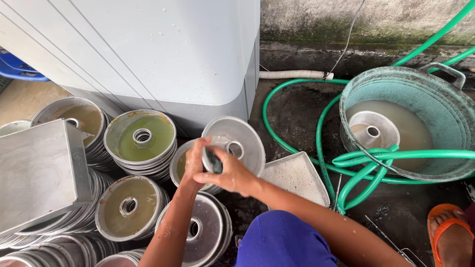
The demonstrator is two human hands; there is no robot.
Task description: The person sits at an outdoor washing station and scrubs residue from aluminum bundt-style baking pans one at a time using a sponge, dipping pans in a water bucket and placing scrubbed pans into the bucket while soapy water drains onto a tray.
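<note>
left hand: [194,160] wrapped round the near edge of a round metal ring mould [236,141], holding it tipped up on its rim, dead centre of the view

right hand: [228,174] fingers curled tight on a small dark scrubber [213,161], pressed to the mould's face right beside the other hand

mould in hand: shiny, with a centre tube, leaning over a stack of the same moulds [142,141]

9 o'clock: loads more stacked moulds, a few holding murky greenish water, plus a square metal tray [34,173] lying upside down on top

12 o'clock: big pale grey appliance [148,49]

3 o'clock: green basin [435,106] of cloudy water, one mould [373,129] sitting in it, green hose [346,160] looped over its rim

5 o'clock: a foot in an orange flip-flop [445,232]

6 o'clock: blue-clad knee [284,240], wet concrete all round
</note>
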